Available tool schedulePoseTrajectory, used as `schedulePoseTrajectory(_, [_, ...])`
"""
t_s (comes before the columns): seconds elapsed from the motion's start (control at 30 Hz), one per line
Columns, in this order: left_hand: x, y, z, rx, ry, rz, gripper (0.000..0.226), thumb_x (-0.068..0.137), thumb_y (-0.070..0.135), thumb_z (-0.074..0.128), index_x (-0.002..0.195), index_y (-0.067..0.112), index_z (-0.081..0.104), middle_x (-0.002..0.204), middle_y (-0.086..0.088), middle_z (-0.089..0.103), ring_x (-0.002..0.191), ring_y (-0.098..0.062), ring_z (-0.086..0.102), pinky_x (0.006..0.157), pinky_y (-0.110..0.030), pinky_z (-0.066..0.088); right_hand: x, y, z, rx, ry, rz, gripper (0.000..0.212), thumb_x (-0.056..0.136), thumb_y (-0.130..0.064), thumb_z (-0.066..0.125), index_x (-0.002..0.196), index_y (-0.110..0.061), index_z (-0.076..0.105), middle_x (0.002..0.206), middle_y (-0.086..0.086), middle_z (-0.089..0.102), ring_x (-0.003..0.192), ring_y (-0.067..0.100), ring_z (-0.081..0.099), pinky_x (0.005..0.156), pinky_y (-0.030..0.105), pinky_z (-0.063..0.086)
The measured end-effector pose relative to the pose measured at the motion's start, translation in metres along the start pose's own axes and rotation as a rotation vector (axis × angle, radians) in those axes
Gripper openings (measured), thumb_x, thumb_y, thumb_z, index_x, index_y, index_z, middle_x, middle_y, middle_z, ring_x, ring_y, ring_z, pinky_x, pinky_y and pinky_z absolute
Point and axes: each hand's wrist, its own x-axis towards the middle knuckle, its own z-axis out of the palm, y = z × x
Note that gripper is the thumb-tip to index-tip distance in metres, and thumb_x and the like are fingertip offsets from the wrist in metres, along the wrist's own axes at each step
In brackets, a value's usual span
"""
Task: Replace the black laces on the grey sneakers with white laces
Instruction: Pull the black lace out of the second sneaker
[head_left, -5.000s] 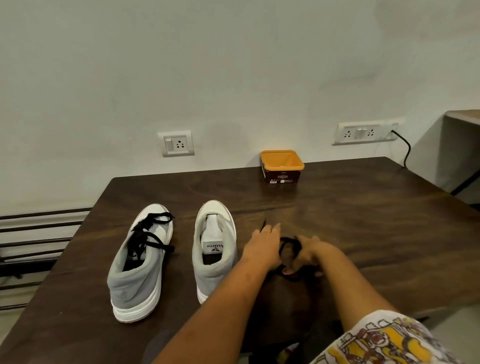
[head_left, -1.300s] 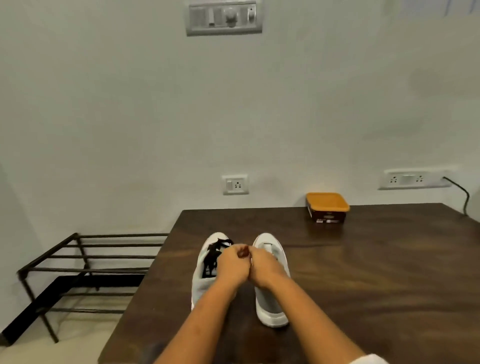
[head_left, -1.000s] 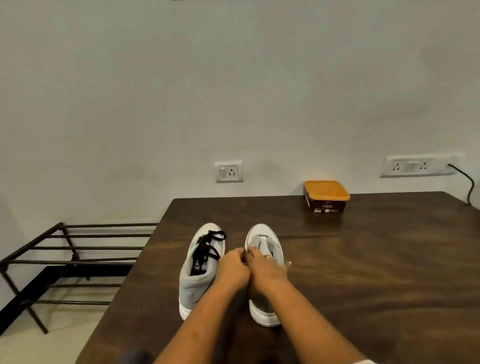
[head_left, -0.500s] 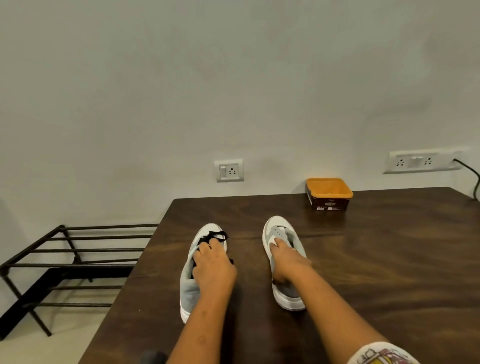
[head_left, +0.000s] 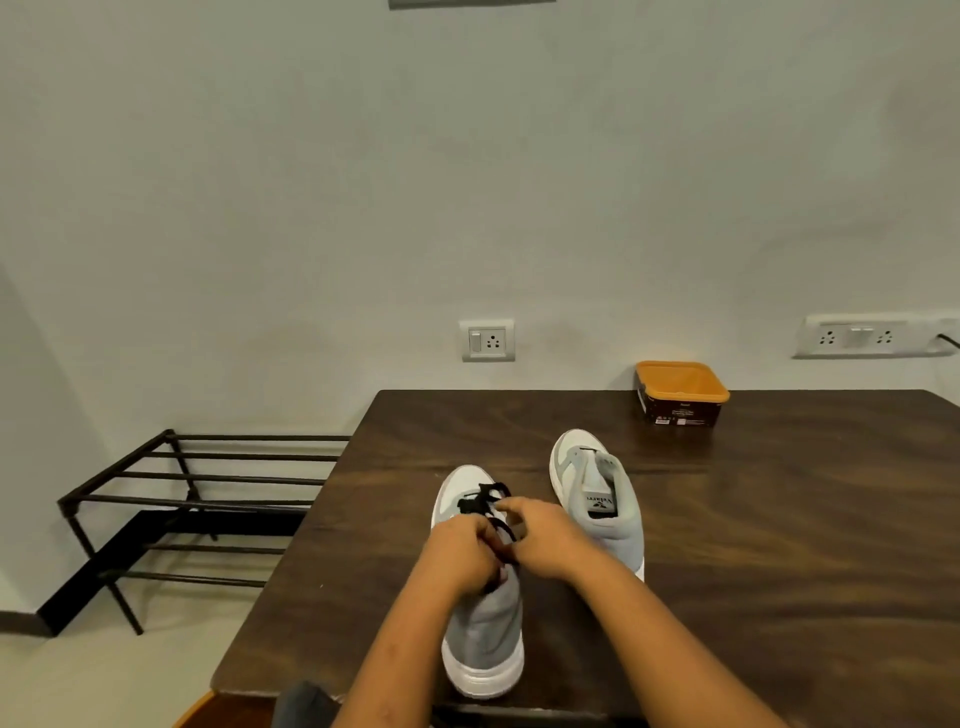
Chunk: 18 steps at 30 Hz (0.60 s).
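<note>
Head view, dark table (head_left: 779, 519), wall (head_left: 467, 182), left grip (head_left: 462, 558) and right grip (head_left: 543, 538) pinching black lace (head_left: 480, 496)

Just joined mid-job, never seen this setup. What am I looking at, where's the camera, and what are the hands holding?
No machine: a person works with bare hands, filmed by one head-worn camera looking forward and down. On the dark table stand two grey sneakers. The near sneaker carries a black lace; the left hand and right hand both grip it. The far sneaker, to the right, has no lace. An orange tub sits near the wall; a metal rack stands on the floor, left.
</note>
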Motion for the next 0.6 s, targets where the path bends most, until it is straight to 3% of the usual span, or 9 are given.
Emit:
schedulePoseTrajectory(0.07, [-0.002, -0.007, -0.004, -0.147, 0.074, 0.035, 0.029, 0.072, 0.000, 0.059, 0.079, 0.028, 0.063, 0.086, -0.003, 0.073, 0.090, -0.016, 0.068, 0.082, -0.031, 0.055, -0.003, -0.005, 0.006, 0.039, -0.006, 0.012, 0.047, 0.092, -0.014, 0.055, 0.138, -0.019, 0.048, 0.136, 0.008, 0.055, 0.124, 0.023, 0.052, 0.100, 0.025, 0.040])
schedulePoseTrajectory(0.13, [-0.004, -0.015, -0.009, -0.218, 0.218, 0.055, 0.037, 0.071, -0.003, 0.060, 0.081, 0.033, 0.058, 0.081, 0.005, 0.070, 0.083, -0.014, 0.066, 0.080, -0.031, 0.055, -0.002, -0.005, 0.012, 0.052, 0.019, 0.026, 0.052, 0.091, -0.014, 0.055, 0.141, -0.026, 0.045, 0.137, 0.008, 0.054, 0.125, 0.025, 0.051, 0.103, 0.028, 0.041])
schedulePoseTrajectory(0.27, [-0.008, -0.029, -0.014, -0.247, 0.302, 0.068, 0.033, 0.077, 0.003, 0.063, 0.088, 0.033, 0.056, 0.087, 0.012, 0.065, 0.086, -0.013, 0.064, 0.082, -0.032, 0.054, 0.005, -0.002, 0.019, -0.093, 0.082, 0.051, 0.056, 0.092, -0.026, 0.053, 0.143, -0.041, 0.036, 0.132, 0.007, 0.051, 0.123, 0.029, 0.049, 0.102, 0.038, 0.042])
schedulePoseTrajectory(0.4, [-0.001, -0.039, -0.011, -0.276, 0.330, 0.057, 0.026, 0.084, 0.009, 0.061, 0.100, 0.030, 0.063, 0.102, 0.008, 0.066, 0.093, -0.014, 0.062, 0.087, -0.032, 0.052, 0.010, -0.003, 0.019, -0.162, 0.121, -0.026, 0.055, 0.092, -0.019, 0.049, 0.139, -0.045, 0.039, 0.122, 0.004, 0.051, 0.118, 0.027, 0.050, 0.097, 0.039, 0.045])
schedulePoseTrajectory(0.5, [0.009, -0.036, -0.009, -0.237, 0.310, 0.081, 0.028, 0.088, 0.014, 0.058, 0.110, 0.029, 0.065, 0.115, 0.003, 0.064, 0.101, -0.017, 0.061, 0.089, -0.032, 0.050, 0.016, -0.006, 0.017, -0.180, 0.190, -0.098, 0.045, 0.091, -0.013, 0.046, 0.124, -0.040, 0.057, 0.115, -0.001, 0.055, 0.111, 0.021, 0.053, 0.090, 0.033, 0.045])
schedulePoseTrajectory(0.6, [0.018, -0.028, -0.007, -0.175, 0.246, 0.104, 0.031, 0.088, 0.015, 0.058, 0.115, 0.029, 0.065, 0.121, 0.004, 0.062, 0.108, -0.018, 0.060, 0.092, -0.031, 0.048, 0.025, -0.009, 0.012, 0.040, 0.315, -0.097, 0.034, 0.086, -0.003, 0.046, 0.096, -0.026, 0.070, 0.099, -0.003, 0.066, 0.094, 0.016, 0.061, 0.082, 0.028, 0.048])
